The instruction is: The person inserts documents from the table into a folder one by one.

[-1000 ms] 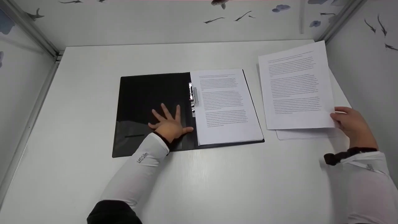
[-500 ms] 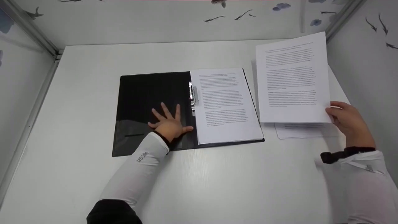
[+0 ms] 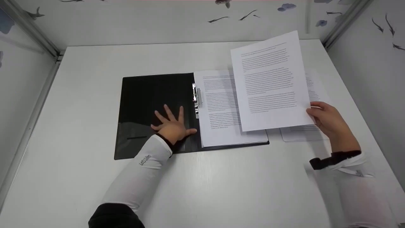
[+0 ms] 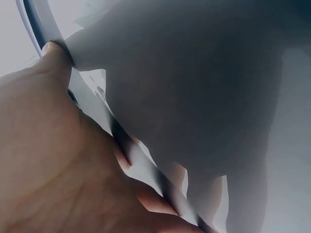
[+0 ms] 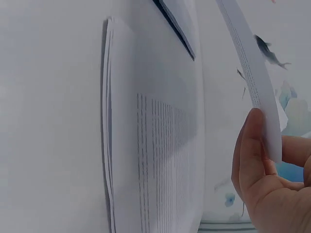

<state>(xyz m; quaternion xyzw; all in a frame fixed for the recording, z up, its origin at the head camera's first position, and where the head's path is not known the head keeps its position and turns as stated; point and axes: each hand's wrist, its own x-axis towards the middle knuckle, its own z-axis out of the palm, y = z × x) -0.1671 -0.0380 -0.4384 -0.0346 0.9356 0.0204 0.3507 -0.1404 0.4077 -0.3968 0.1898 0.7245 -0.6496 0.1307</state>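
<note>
My right hand pinches a printed sheet of paper by its lower right edge. The sheet is raised and tilted, overlapping the right side of the open black folder in the head view. In the right wrist view the held sheet shows nearly edge-on between thumb and fingers. My left hand lies spread on the folder's left cover, thumb toward the spine. A metal clip sits at the spine beside printed pages, partly hidden by the raised sheet.
A stack of printed papers lies on the white table right of the folder; its layered edges show in the right wrist view. Panels with fish and leaf prints border the table at the back and sides.
My right hand has lifted the sheet off the stack area and carried it left until it overlaps the folder. Papers underneath are more exposed. The left hand has stayed in place.
</note>
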